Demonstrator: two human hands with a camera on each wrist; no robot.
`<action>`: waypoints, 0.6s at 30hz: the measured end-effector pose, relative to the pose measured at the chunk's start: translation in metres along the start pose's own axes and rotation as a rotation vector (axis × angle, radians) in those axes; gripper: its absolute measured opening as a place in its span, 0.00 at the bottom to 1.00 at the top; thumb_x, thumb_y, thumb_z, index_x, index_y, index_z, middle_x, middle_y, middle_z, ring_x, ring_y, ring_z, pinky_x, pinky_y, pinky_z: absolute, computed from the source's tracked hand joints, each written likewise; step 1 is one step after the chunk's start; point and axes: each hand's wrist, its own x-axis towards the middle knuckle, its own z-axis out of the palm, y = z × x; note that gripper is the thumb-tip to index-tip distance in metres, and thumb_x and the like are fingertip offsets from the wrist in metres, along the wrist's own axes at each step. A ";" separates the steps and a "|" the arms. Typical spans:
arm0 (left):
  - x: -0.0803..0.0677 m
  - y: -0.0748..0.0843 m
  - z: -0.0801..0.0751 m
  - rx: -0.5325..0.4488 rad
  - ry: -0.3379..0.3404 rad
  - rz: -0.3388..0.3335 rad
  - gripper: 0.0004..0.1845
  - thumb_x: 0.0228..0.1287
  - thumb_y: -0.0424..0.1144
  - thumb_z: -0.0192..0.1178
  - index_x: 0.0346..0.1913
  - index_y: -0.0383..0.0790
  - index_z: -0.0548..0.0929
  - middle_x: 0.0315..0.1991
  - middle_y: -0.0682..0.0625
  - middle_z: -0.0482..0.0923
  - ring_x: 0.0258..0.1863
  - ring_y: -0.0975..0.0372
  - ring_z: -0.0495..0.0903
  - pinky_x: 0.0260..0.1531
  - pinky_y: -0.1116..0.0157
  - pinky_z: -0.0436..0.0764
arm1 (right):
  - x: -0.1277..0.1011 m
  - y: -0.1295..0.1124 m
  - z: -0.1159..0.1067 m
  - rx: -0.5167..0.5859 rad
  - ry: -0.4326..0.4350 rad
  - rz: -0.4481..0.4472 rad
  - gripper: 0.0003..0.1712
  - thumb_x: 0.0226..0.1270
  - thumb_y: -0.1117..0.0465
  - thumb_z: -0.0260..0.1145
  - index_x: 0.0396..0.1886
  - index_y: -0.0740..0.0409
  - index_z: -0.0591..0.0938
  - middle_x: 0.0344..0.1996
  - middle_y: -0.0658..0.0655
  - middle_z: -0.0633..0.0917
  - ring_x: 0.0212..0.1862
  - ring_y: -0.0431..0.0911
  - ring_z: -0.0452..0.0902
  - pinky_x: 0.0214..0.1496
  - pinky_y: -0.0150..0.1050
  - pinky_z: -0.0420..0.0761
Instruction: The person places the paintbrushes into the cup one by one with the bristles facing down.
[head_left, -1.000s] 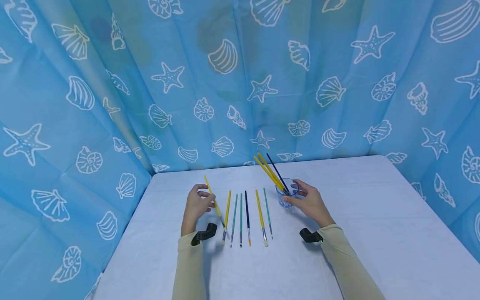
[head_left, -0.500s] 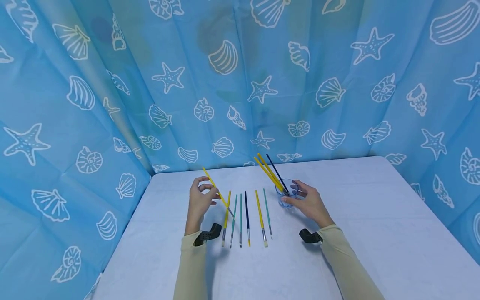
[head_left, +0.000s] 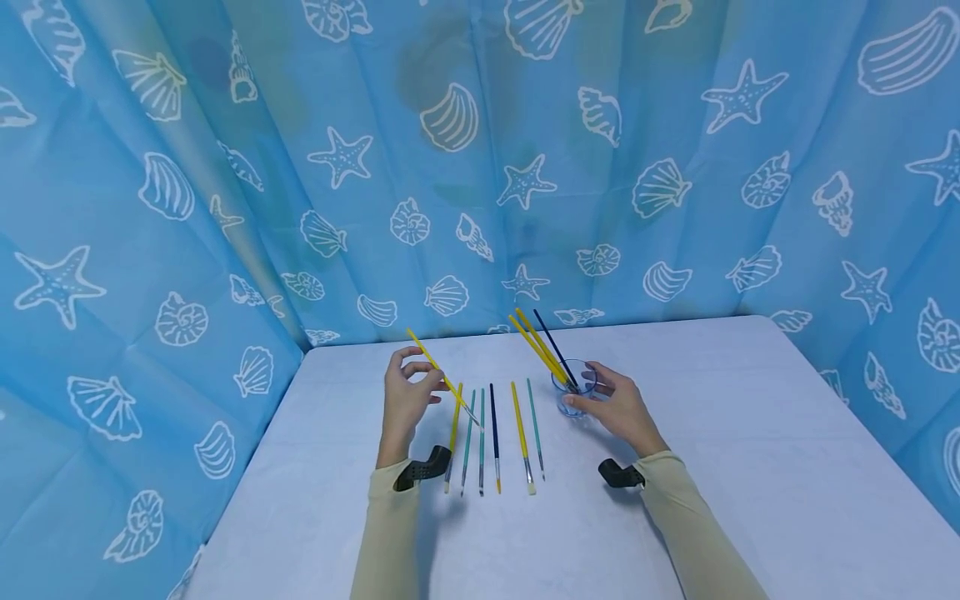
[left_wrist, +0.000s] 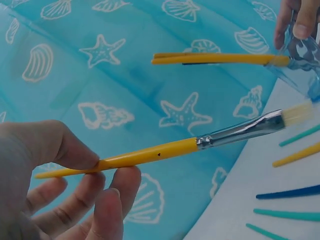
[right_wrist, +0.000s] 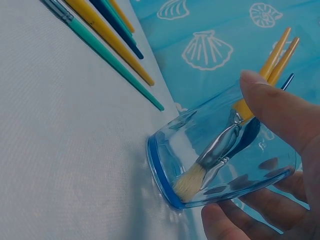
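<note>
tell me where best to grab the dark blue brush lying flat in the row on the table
Take the dark blue brush near the middle of its thin handle, coming straight down from above with a thumb and fingertip pinch across it. It lies flat on the table, with a teal brush and a yellow brush close on either side, so a low sideways approach would probably knock those.

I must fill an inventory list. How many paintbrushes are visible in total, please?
10. Six lie in a row on the table; the left hand pinches a yellow brush; three stand in the glass cup that the right hand holds. None seems hidden.
</note>
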 end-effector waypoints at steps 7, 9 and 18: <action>0.001 0.008 0.009 -0.061 -0.001 0.046 0.29 0.64 0.33 0.65 0.67 0.39 0.70 0.41 0.45 0.82 0.31 0.54 0.92 0.28 0.65 0.88 | 0.000 -0.001 0.000 -0.005 0.003 0.003 0.51 0.64 0.48 0.76 0.81 0.53 0.62 0.75 0.64 0.72 0.75 0.64 0.69 0.73 0.60 0.73; 0.002 0.010 0.012 -0.076 -0.006 0.059 0.29 0.64 0.32 0.64 0.67 0.38 0.69 0.41 0.45 0.82 0.31 0.55 0.92 0.29 0.64 0.89 | -0.001 -0.001 0.000 -0.004 0.003 0.004 0.51 0.63 0.48 0.76 0.81 0.53 0.62 0.75 0.64 0.72 0.75 0.64 0.70 0.73 0.60 0.73; 0.003 0.019 0.029 -0.103 -0.015 0.069 0.28 0.65 0.33 0.65 0.66 0.41 0.68 0.42 0.44 0.82 0.33 0.54 0.92 0.32 0.64 0.90 | -0.001 -0.002 0.000 -0.002 -0.009 0.018 0.52 0.63 0.47 0.76 0.81 0.52 0.62 0.75 0.63 0.72 0.75 0.64 0.69 0.74 0.60 0.73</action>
